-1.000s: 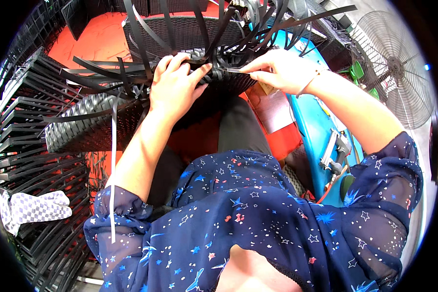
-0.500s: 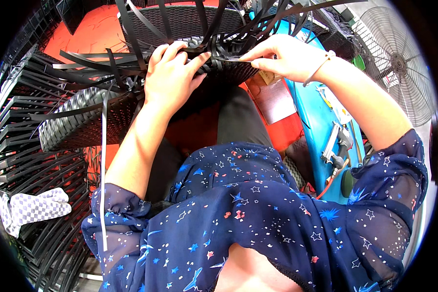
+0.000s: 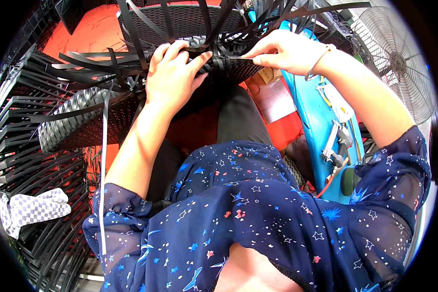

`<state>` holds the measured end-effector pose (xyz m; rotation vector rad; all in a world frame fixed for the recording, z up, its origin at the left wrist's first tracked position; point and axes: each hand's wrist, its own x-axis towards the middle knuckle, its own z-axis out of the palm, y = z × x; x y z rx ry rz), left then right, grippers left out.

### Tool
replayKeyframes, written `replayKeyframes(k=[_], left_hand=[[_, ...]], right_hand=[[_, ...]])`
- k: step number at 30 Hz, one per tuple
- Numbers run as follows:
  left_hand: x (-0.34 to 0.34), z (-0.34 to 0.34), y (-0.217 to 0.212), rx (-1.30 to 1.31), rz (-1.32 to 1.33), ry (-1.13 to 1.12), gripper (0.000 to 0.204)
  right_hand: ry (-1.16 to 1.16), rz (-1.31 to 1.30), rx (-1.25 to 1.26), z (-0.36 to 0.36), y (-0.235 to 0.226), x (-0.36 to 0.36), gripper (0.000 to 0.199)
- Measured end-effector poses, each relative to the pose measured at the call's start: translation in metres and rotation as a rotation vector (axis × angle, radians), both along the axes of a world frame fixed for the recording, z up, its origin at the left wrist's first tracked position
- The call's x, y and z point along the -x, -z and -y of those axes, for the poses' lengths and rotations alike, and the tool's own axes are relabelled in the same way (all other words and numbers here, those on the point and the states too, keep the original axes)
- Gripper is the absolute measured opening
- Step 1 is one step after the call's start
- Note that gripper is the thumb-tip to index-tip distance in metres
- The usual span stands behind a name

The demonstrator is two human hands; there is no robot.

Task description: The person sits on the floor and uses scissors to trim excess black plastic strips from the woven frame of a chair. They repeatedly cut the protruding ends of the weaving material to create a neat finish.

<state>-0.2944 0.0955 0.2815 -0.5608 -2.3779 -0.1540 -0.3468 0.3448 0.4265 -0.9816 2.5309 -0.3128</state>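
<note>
A dark woven wicker piece (image 3: 80, 117) lies across my lap, many loose flat black strips standing out from its edge. My left hand (image 3: 173, 80) rests on its upper edge, fingers spread over the weave, the index fingertip pressed near a bundle of strips. To the right, my right hand (image 3: 289, 53) pinches the end of a thin flat strip (image 3: 233, 58) between thumb and fingers. That strip runs level toward the weave by my left index finger. A long pale-looking strip (image 3: 103, 170) hangs down over my left sleeve. The underside of the weave is in shadow.
A blue surface (image 3: 309, 129) on my right bears an air tool (image 3: 337, 143) with a red hose. Farther right is a wire-guarded fan (image 3: 398, 61). Stacked black slatted frames (image 3: 19, 131) and a checked glove or cloth (image 3: 39, 209) are at left; an orange-red surface (image 3: 85, 31) lies beyond.
My right hand has risen slightly, still pinching the strip. My left hand stays in nearly the same place on the weave.
</note>
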Motion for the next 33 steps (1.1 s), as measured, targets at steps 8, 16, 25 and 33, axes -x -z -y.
replayKeyframes(k=[8,16,25,33], left_hand=[[0.007,0.0,-0.002,0.023,0.014,-0.029,0.044],[0.009,0.002,0.0,0.063,0.026,-0.054,0.046],[0.011,0.001,0.0,0.082,0.037,-0.052,0.045],[0.021,0.011,0.016,0.086,0.045,-0.049,0.047]], right_hand=[[0.233,0.156,-0.003,0.001,0.003,-0.002,0.032],[0.089,-0.364,0.178,-0.004,0.065,-0.025,0.03],[0.069,-0.179,0.09,0.005,0.047,-0.003,0.032],[0.242,-0.295,0.295,0.011,0.116,-0.035,0.036]])
